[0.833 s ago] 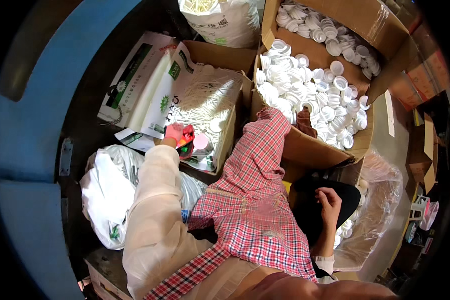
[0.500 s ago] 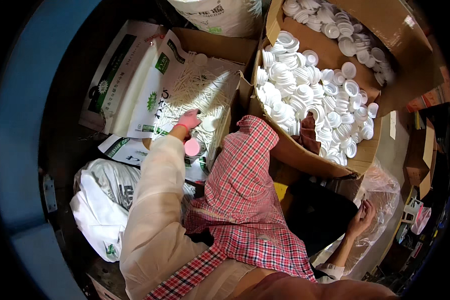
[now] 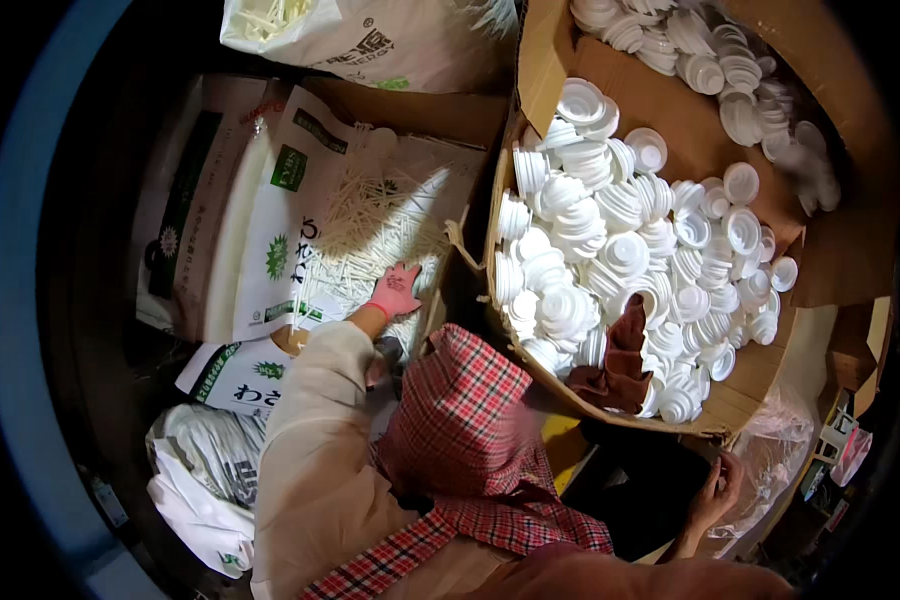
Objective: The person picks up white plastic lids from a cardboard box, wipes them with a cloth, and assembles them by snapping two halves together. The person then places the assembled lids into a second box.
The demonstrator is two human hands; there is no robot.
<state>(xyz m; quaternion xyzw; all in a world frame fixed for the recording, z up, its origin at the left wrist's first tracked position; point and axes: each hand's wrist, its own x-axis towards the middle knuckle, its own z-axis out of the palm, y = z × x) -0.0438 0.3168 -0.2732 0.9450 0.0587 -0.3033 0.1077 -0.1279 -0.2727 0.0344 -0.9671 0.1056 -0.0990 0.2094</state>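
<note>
My left hand [image 3: 394,291], in a pink glove, lies with spread fingers on a heap of thin white sticks [image 3: 355,255]. The sticks are spread over printed white sheeting [image 3: 278,220] in a cardboard box; nothing shows in the fingers. Just below the wrist is a small pinkish disc [image 3: 377,372], partly in shadow. My right hand [image 3: 715,490] is bare, beside my dark-clad knee and a clear plastic bag [image 3: 770,460]. Its fingers are loosely bent and apart, with nothing visible in them.
To the right stands a large cardboard box [image 3: 740,410] full of white round plastic caps [image 3: 625,255], with a brown cloth [image 3: 622,360] among them. A white sack [image 3: 370,45] of sticks sits at the back. White bags [image 3: 205,490] lie at lower left.
My view has shifted, so the boxes appear lower. My left hand has moved right over the sticks, its fingers now spread. The pink disc sits darker, below the wrist. My right hand stays by the knee.
</note>
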